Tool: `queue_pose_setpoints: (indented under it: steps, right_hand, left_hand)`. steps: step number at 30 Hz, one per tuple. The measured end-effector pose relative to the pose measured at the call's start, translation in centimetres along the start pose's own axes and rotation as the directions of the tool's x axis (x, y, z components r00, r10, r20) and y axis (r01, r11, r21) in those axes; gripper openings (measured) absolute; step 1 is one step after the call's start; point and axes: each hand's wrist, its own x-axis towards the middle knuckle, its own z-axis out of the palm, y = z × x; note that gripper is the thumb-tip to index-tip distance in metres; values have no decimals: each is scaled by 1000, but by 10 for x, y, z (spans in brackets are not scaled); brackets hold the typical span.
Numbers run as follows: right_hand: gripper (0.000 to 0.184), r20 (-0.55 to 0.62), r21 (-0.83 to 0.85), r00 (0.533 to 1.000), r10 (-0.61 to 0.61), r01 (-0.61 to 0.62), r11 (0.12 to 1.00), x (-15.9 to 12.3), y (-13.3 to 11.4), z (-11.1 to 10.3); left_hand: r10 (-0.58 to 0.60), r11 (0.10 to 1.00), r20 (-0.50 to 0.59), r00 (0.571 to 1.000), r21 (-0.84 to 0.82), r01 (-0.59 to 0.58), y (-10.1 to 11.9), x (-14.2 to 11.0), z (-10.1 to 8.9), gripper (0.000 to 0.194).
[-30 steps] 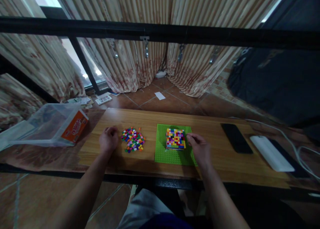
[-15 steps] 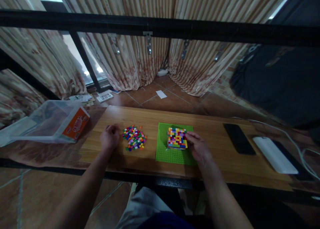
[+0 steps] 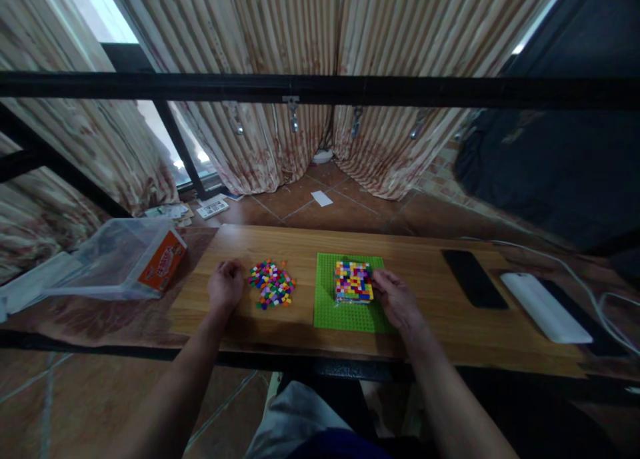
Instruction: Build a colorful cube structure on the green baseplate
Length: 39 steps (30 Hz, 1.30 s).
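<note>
A block of stacked multicoloured toy bricks [image 3: 354,282] stands on a green studded baseplate [image 3: 325,312]. At its right edge is my right hand [image 3: 397,297], fingers drawn together against the block's upper right side; whatever sits between the fingertips is too small or hidden to name. My left hand [image 3: 226,287] rests on the wooden board in a loose curl, its fingers closed and their contents hidden. Just right of it lies a loose pile of small coloured bricks [image 3: 273,283].
A clear plastic box [image 3: 120,259] with an orange label stands at the left. To the right lie a black phone [image 3: 474,279] and a white oblong device [image 3: 545,307] beside a white cable [image 3: 597,292]. A dark metal bar [image 3: 320,91] crosses beyond the wooden board [image 3: 417,252].
The view has tipped upward slightly, so the scene sits lower. My right fingertips have shifted a little off the block's top edge. My left hand stays curled beside the pile.
</note>
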Motion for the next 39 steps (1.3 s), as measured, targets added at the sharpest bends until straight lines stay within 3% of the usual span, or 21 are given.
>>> queue_pose_setpoints:
  steps: [4, 8, 11, 15, 20, 29, 39]
  right_hand:
    - [37, -116, -46, 987, -113, 108, 993, -9, -3, -22]
    - [43, -236, -258, 939, -250, 187, 948, -17, -10, -56]
    - [46, -219, -503, 927, -304, 159, 849, -20, -14, -82]
    - [49, -95, -753, 956, -278, 114, 648, -18, -14, -104]
    - [51, -30, -853, 952, -305, 135, 504, -12, -11, -113]
    - [53, -48, -895, 954, -295, 90, 437, -18, -6, -118]
    - [47, -184, -911, 965, -188, -96, 401, -13, -8, -128]
  left_hand:
    - [1, 1000, -5, 1000, -9, -1, 1, 0, -2, 19]
    - [5, 1000, -8, 1000, -12, -5, 0, 1, -2, 20]
    - [11, 1000, -8, 1000, -1, -11, 0, 2, -2, 20]
    - [9, 1000, 0, 1000, 13, -9, 2, 0, -4, 21]
    - [7, 999, -1, 1000, 54, -7, 6, -1, -6, 22]
    - [-40, 995, -32, 999, 94, 43, 9, -4, -5, 20]
    - [-45, 996, -18, 999, 70, 46, 11, -6, -4, 20]
